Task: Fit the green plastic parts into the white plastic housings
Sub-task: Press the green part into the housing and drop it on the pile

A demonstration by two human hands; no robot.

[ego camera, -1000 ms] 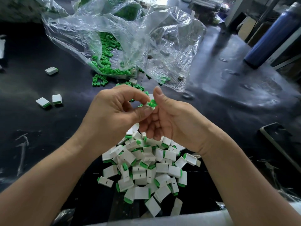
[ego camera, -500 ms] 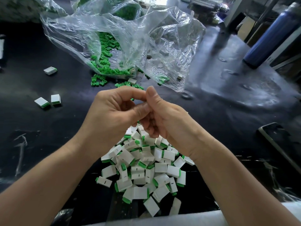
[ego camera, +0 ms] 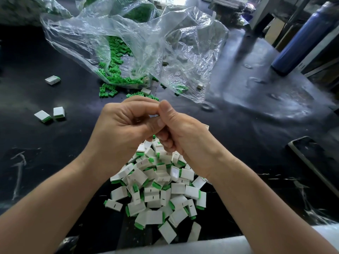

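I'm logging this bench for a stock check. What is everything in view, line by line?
Assembled units: dozens, white with green, piled near the table's front edge below the hands.
Stray units: three, white with green, scattered on the left.
Loose green parts: many, green, inside the bag and spilling from it.
Plastic bag: one, clear, far centre.
Bottle: one, blue, far right.
Table: one, black.
Left hand, right hand: two, fingertips together, pinching a mostly hidden white piece.
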